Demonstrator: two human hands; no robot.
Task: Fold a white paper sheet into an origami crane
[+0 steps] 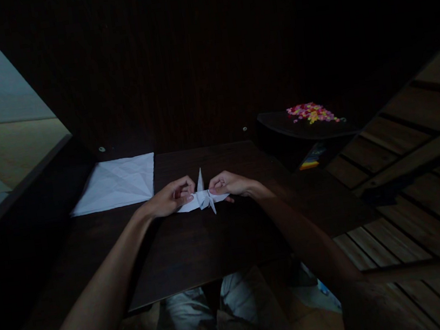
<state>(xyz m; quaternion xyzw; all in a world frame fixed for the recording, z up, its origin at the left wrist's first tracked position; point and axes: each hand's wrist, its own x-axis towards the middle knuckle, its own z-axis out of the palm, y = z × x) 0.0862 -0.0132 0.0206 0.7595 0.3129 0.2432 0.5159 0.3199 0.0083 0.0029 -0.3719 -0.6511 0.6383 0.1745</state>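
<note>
A white folded paper crane (204,199) is held between my two hands above the dark desk (214,242). Its wings spread out to both sides, one thin point rises at the back and another tilts down toward me. My left hand (171,196) pinches the left wing, thumb on top. On the other side, my right hand (231,183) grips the right wing the same way, with fingertips showing beneath it. The fingers behind the paper are partly hidden.
Creased white paper sheets (118,183) lie stacked at the desk's back left. A rounded shelf (280,124) on the right bears a heap of small colourful pieces (313,112). A dark panel (173,62) rises behind the desk, and a slatted wooden surface (433,200) lies to the right.
</note>
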